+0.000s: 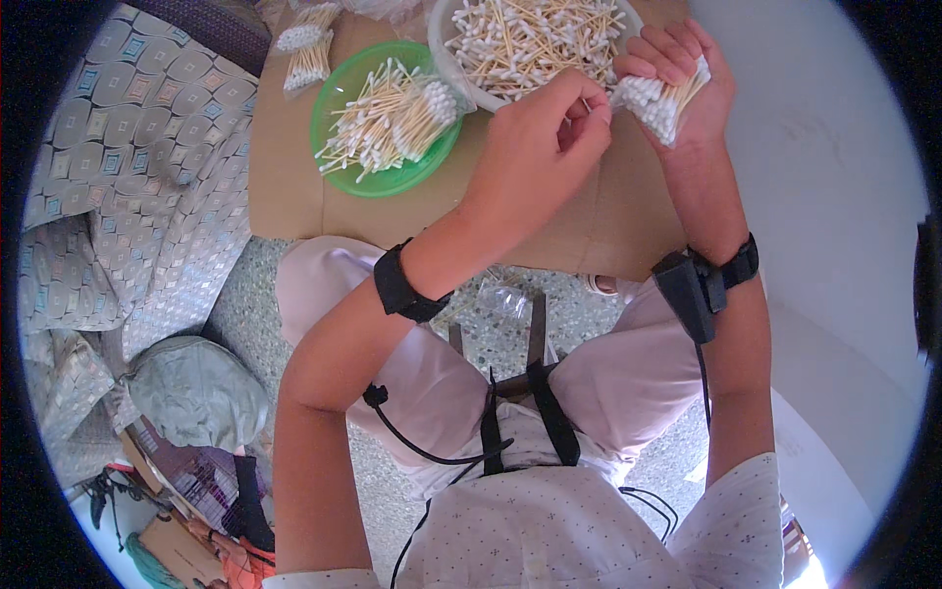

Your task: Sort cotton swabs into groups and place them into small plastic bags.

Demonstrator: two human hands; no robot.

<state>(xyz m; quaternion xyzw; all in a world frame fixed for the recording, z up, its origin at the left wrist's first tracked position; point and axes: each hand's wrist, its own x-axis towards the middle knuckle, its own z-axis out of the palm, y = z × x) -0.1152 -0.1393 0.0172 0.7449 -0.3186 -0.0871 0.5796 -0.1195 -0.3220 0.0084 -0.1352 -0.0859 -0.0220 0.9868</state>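
Note:
A bundle of cotton swabs [650,98], wrapped in what looks like clear plastic, rests in my right hand [702,108], with the fingers curled over it. My left hand [549,128] is closed in a pinch right beside the bundle's left end. What those fingertips grip is too small to make out. Behind my hands stands a white bowl [438,44] heaped with loose cotton swabs [535,39]. Left of it, a green bowl [329,162] holds more cotton swabs [378,123], some of them in a bundle at its right side.
Bagged swab bundles [306,49] lie at the table's far left. Brown cardboard [285,187] covers the tabletop. A white wall [814,147] rises close on the right. Patterned cushions [137,137] are piled at the left. Cables run from my wrist straps.

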